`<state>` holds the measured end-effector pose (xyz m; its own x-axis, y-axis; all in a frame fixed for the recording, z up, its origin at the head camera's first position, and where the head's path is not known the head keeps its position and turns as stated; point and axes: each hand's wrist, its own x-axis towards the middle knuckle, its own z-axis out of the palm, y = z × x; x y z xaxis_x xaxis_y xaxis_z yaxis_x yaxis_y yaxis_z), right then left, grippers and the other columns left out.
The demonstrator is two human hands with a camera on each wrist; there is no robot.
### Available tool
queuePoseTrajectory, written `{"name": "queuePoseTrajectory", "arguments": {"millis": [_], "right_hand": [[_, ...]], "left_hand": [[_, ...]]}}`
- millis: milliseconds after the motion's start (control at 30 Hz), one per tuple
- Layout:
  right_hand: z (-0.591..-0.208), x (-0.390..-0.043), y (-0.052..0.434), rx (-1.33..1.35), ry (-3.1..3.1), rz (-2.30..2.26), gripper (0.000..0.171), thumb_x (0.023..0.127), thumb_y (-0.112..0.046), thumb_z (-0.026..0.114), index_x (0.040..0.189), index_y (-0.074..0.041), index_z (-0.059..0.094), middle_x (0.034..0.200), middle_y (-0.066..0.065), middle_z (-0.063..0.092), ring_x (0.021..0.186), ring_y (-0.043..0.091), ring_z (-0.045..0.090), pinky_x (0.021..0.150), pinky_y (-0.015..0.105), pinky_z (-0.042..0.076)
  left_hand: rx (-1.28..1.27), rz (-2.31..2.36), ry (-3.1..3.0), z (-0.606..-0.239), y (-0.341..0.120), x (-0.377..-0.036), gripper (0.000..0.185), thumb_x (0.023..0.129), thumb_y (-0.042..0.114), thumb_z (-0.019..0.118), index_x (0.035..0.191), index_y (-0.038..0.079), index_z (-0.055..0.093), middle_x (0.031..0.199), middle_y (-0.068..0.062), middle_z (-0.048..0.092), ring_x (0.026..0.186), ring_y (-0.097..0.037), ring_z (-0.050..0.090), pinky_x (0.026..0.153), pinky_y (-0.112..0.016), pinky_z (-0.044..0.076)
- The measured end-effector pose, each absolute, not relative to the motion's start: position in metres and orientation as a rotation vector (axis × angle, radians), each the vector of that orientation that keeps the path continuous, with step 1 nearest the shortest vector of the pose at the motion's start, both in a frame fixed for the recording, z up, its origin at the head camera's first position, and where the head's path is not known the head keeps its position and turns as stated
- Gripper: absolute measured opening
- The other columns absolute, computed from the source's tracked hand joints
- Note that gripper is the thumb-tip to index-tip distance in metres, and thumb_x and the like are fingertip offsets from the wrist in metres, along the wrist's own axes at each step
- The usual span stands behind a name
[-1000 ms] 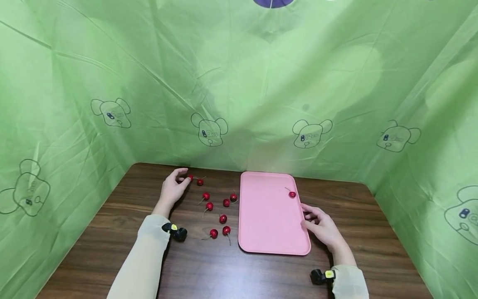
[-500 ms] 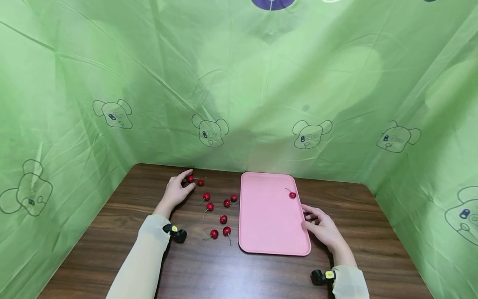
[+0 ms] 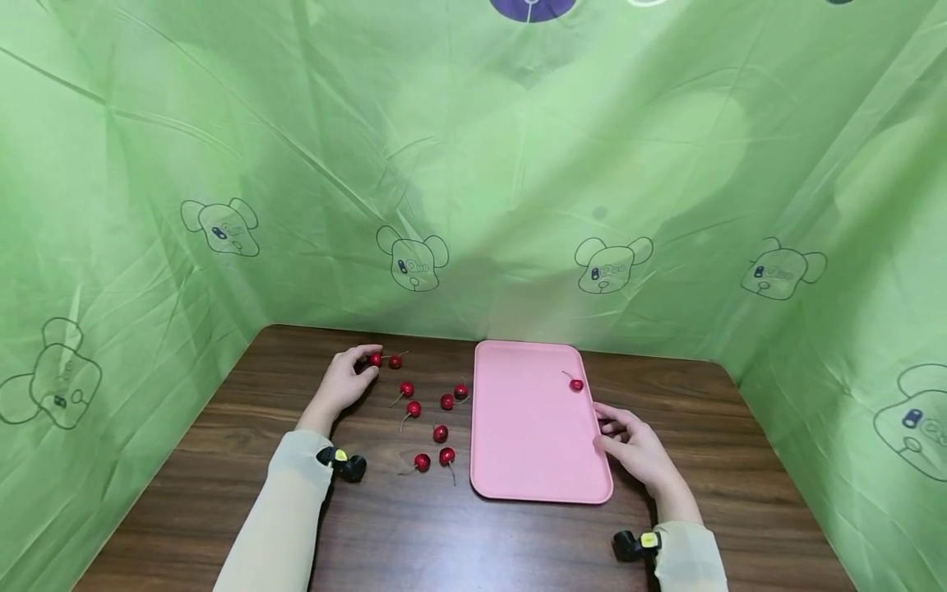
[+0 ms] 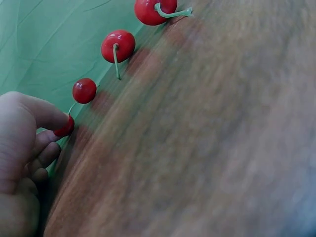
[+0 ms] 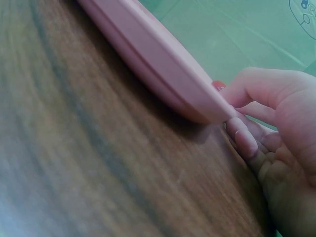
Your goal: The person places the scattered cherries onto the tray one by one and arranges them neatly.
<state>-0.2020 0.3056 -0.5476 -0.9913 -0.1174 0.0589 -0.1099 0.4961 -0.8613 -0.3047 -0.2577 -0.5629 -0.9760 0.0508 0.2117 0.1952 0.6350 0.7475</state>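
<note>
At the table's far left, my left hand point(image 3: 344, 380) pinches a red cherry point(image 3: 376, 359) between thumb and fingers. In the left wrist view that cherry point(image 4: 64, 127) is partly covered by the thumb. Right beside it lies another cherry point(image 3: 395, 362) with its stem. A pink tray point(image 3: 536, 444) lies flat right of the table's middle, and a single cherry point(image 3: 576, 385) rests near its right rim. My right hand point(image 3: 639, 448) grips the tray's right edge. In the right wrist view the thumb lies over the tray's rim point(image 5: 182, 89), with fingers curled below.
Several loose stemmed cherries point(image 3: 441, 433) are scattered between the left hand and the tray on the wooden table point(image 3: 399, 534). A green fabric curtain point(image 3: 503, 164) closes off the back and both sides.
My left hand has come round the far-left cherry, and its fingers have closed in on it, drawing slightly nearer. The right hand stays at the tray's edge.
</note>
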Motion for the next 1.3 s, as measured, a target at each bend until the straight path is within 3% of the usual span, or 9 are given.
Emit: {"name": "queuePoseTrajectory", "arguments": {"millis": [367, 633, 933, 1300], "right_hand": [[-0.546, -0.2026, 0.3053, -0.205, 2.714, -1.555, 0.057, 0.095, -0.006, 0.083, 0.149, -0.004, 0.065, 0.136, 0.016, 0.07, 0.111, 0.025, 0.062, 0.086, 0.026, 0.05], [-0.5481, -0.2043, 0.3062, -0.224, 2.7, -1.595, 0.057, 0.094, -0.004, 0.082, 0.148, -0.003, 0.066, 0.136, 0.017, 0.071, 0.109, 0.025, 0.063, 0.086, 0.024, 0.05], [-0.5481, -0.2052, 0.3052, -0.22, 2.703, -1.583, 0.057, 0.094, -0.003, 0.082, 0.149, -0.003, 0.065, 0.136, 0.017, 0.07, 0.109, 0.025, 0.063, 0.086, 0.024, 0.051], [-0.5473, -0.2051, 0.3058, -0.21, 2.705, -1.573, 0.058, 0.094, -0.005, 0.083, 0.149, -0.004, 0.065, 0.135, 0.016, 0.071, 0.109, 0.025, 0.062, 0.085, 0.025, 0.051]], "left_hand": [[-0.206, -1.271, -2.712, -0.562, -0.2622, -0.3016, 0.036, 0.105, 0.008, 0.069, 0.142, 0.01, 0.071, 0.129, -0.019, 0.07, 0.125, -0.04, 0.055, 0.108, -0.061, 0.042], [-0.311, -1.226, -2.702, -0.5615, -0.2634, -0.3034, 0.04, 0.103, 0.004, 0.07, 0.143, 0.005, 0.069, 0.135, -0.022, 0.071, 0.133, -0.045, 0.057, 0.115, -0.063, 0.039], [-0.333, -1.265, -2.688, -0.5592, -0.2628, -0.3026, 0.036, 0.099, 0.007, 0.078, 0.135, 0.006, 0.075, 0.128, -0.017, 0.076, 0.124, -0.039, 0.065, 0.111, -0.059, 0.045], [-0.318, -1.279, -2.695, -0.5599, -0.2629, -0.3034, 0.03, 0.096, 0.012, 0.083, 0.125, 0.011, 0.08, 0.125, -0.014, 0.076, 0.122, -0.037, 0.065, 0.108, -0.057, 0.046]]}}
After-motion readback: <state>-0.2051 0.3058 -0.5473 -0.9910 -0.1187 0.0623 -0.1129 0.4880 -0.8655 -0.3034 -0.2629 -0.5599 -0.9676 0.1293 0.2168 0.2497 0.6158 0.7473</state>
